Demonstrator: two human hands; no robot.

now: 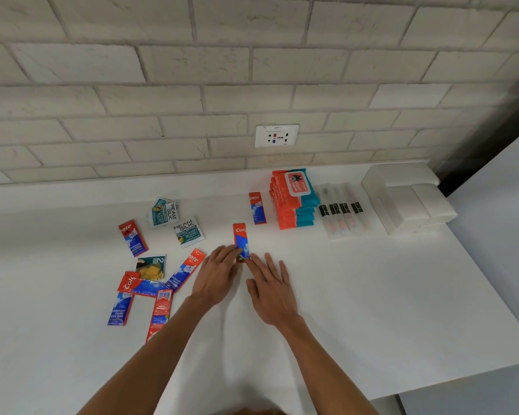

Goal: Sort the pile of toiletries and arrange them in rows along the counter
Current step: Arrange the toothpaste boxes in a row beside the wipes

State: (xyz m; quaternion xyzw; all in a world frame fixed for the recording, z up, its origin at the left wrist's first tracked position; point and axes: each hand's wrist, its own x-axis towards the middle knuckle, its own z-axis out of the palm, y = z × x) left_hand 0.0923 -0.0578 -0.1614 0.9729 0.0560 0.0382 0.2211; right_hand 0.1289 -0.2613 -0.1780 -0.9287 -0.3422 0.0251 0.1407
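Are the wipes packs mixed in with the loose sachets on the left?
No, the wipes packs sit stacked on the right, beside the wrapped toothbrushes.

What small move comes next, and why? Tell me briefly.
Probably slide the toothpaste sachet forward and rightward, alongside the placed sachet by the wipes stack. The left hand and right hand both touch its near end with straight fingers, and it lies nearer than that one, out of line.
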